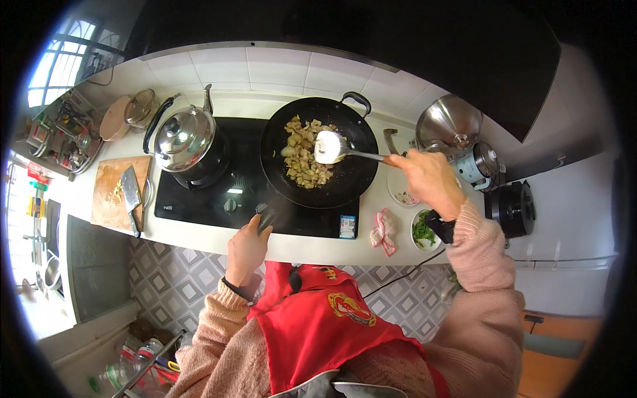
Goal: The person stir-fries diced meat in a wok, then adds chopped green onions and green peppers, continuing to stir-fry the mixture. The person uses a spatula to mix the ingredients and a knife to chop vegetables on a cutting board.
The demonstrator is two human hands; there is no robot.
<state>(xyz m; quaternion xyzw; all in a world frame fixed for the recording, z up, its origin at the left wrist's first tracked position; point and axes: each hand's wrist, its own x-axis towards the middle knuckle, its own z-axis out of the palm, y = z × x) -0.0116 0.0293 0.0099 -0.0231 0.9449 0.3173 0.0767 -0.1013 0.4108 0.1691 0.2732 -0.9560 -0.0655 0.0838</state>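
My right hand (pixel 432 180) grips the wooden handle of a metal wok spatula (pixel 330 147), whose shiny blade is over the food in a black wok (pixel 351 176). Chopped pieces that look like browned meat (pixel 304 171) lie in the wok's middle, partly hidden by the blade. My left hand (pixel 249 248) is closed around the wok's dark long handle (pixel 266 219), at the hob's front edge. The wok stands on the right side of a black glass gas hob (pixel 209 201). Close to my right wrist is a bowl of cut green vegetables (pixel 425 231).
A steel kettle (pixel 185 137) occupies the hob's left side. Left of it, a cleaver (pixel 131 189) lies on a wooden cutting board (pixel 107 174). A cloth (pixel 383 231) and a plate (pixel 398 186) sit right of the hob. The range hood (pixel 348 30) overhangs the back.
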